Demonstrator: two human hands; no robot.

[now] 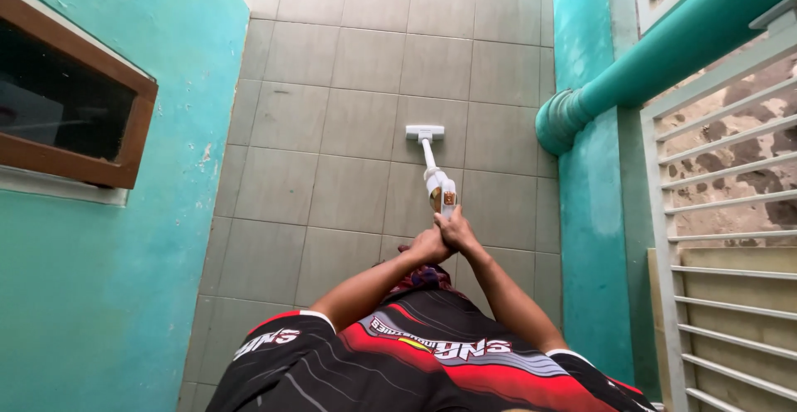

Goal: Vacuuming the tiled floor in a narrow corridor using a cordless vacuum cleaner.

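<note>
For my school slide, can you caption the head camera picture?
Both hands, left hand and right hand, grip a white stick vacuum on a grey tiled floor.

A short-sleeved black jersey [415, 362] with red panels, grey-and-white striping and white lettering; both forearms are bare below its sleeves.

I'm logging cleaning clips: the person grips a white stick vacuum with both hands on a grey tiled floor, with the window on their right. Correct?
Not quite. The head view shows both hands, left hand and right hand, on the white stick vacuum over the grey tiled floor, but the window is on the person's left. On their right runs a teal pipe.
</note>
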